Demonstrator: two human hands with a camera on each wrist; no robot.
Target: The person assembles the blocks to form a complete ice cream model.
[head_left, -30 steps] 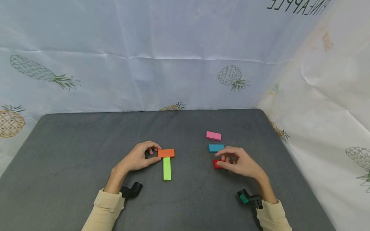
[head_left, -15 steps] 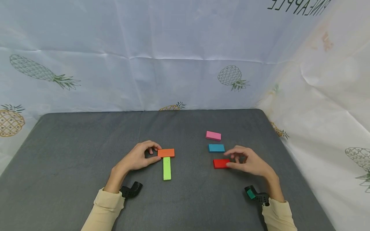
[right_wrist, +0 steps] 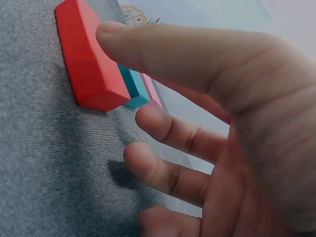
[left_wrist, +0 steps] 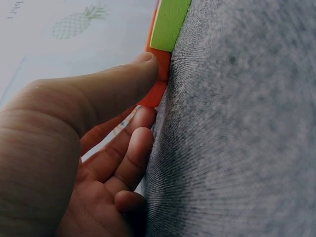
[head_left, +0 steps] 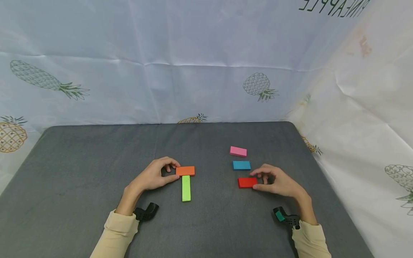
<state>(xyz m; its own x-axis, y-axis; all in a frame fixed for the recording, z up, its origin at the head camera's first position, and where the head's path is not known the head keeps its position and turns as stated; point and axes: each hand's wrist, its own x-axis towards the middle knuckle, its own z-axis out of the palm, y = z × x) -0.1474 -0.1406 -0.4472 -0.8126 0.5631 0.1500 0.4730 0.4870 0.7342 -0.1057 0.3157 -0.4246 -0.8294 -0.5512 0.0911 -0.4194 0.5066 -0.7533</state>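
Note:
In the head view, an orange block (head_left: 185,171) lies crosswise at the far end of a lime green block (head_left: 186,189), the two forming a T. My left hand (head_left: 158,174) pinches the orange block by its left end, thumb on the near side, as the left wrist view also shows. A red block (head_left: 247,183) lies flat at the right. By its right end is my right hand (head_left: 277,180), fingers loosely bent and spread from the thumb, nothing between them. In the right wrist view the thumb (right_wrist: 148,47) overlaps the red block.
Beyond the red block lie a blue block (head_left: 241,165) and a pink block (head_left: 238,151), roughly in a column. The grey cloth-covered table (head_left: 96,150) ends at the back against a white pineapple-print curtain (head_left: 206,86). Both wrists carry black camera mounts.
My right hand has moved right from over the red block to its right end, uncovering the block. The left hand and its orange block have stayed in place.

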